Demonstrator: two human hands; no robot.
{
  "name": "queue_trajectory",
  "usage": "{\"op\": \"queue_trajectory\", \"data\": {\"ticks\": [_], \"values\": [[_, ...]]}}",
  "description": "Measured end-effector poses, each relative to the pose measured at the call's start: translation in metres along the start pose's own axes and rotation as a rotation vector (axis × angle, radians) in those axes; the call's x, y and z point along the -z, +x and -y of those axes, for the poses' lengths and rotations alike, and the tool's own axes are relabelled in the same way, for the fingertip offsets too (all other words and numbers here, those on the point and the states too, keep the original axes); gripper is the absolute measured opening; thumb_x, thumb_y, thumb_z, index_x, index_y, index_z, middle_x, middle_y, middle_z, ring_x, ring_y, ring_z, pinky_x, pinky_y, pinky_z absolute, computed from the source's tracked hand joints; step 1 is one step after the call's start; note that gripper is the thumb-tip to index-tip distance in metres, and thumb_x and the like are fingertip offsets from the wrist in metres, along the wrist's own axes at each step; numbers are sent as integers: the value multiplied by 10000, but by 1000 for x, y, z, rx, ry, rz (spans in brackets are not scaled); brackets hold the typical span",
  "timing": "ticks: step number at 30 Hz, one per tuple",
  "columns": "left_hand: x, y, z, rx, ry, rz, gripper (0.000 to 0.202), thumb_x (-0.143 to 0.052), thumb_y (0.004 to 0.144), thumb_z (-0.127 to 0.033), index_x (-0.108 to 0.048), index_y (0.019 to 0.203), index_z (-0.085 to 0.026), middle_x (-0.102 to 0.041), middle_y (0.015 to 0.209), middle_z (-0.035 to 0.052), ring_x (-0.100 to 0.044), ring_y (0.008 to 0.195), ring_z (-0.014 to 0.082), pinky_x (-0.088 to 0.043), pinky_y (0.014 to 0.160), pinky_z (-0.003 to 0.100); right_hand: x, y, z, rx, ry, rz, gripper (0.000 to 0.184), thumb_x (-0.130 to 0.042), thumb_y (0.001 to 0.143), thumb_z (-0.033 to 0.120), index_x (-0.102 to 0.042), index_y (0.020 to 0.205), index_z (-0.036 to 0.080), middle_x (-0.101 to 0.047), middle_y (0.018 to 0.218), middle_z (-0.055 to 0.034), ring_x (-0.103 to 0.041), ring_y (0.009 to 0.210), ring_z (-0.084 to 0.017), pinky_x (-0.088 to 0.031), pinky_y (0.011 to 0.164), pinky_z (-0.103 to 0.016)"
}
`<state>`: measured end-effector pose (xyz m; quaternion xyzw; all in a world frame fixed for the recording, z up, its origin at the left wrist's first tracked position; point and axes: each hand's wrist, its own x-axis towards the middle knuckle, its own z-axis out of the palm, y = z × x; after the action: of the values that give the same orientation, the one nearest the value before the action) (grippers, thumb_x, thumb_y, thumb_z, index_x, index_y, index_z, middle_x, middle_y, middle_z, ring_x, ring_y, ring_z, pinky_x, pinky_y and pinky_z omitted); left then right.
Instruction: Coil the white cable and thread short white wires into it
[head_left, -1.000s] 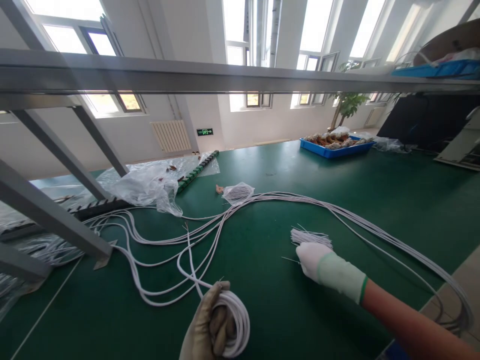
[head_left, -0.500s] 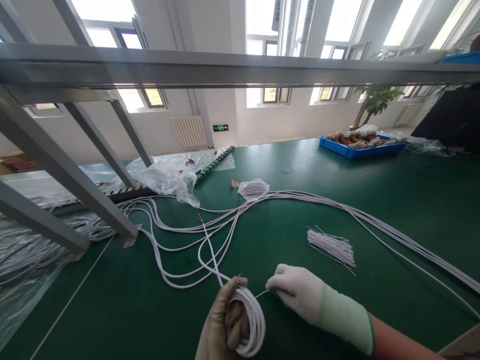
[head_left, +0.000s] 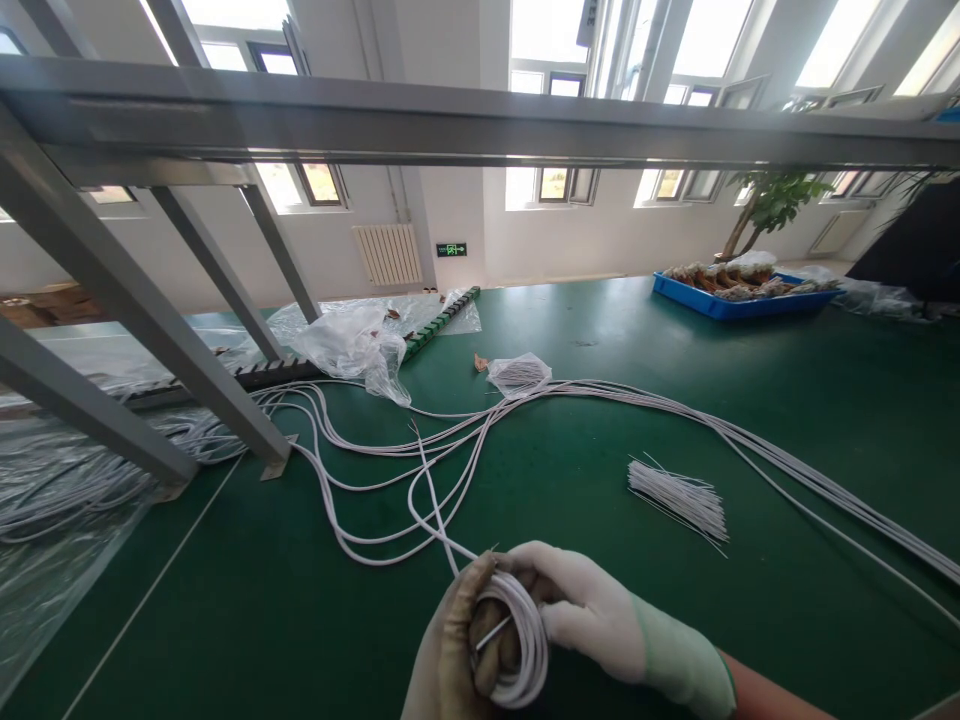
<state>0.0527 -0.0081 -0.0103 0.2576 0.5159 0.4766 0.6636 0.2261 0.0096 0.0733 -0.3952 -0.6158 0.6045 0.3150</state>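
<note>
My left hand (head_left: 450, 655), in a tan glove, grips a coil of white cable (head_left: 523, 640) low in the middle of the view. My right hand (head_left: 592, 615), in a white glove with a green cuff, presses its fingers on the same coil; a short thin wire tie shows across the loops. The free end of the cable runs up and away over the green table (head_left: 600, 460). A small bundle of thin white wire ties (head_left: 679, 497) lies on the table to the right of my hands.
Several long white cables (head_left: 750, 440) trail across the table. A small bag of ties (head_left: 517, 375) and clear plastic sheeting (head_left: 349, 345) lie further back, a blue tray (head_left: 739, 300) at far right. Grey metal frame struts (head_left: 150, 320) rise at left.
My right hand left the bundle of ties, came back to the left with a thin tie and now rests on the coil. The view shifted left.
</note>
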Motion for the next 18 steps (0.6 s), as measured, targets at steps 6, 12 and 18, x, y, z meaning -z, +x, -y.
{"op": "queue_trajectory", "data": {"ticks": [6,12,18], "values": [[4,24,-9,60,128,10,100,-722,768,-204,-683,852,-242,-724,1016,150,-598,1265,416,-466,1104,570,-12,0,0,-106,-220,-112,861,-787,709,211,-453,1503,215,-688,1255,-87,-679,1089,-286,-569,962,-401],[0,8,-8,-84,192,5,181,-753,738,-218,-712,900,-288,-738,1109,101,-513,1374,401,-379,1191,542,-27,5,-13,33,-503,-259,554,-609,912,279,-523,1449,169,-684,1262,-130,-661,1136,-295,-555,1003,-438],[0,-6,1,-191,210,-44,256,-722,779,-187,-730,1026,-253,-661,1348,138,-368,1493,384,-201,1275,525,-12,2,-26,369,-741,-228,490,-374,1053,282,-470,1512,141,-670,1178,-165,-653,997,-278,-576,888,-429]]}}
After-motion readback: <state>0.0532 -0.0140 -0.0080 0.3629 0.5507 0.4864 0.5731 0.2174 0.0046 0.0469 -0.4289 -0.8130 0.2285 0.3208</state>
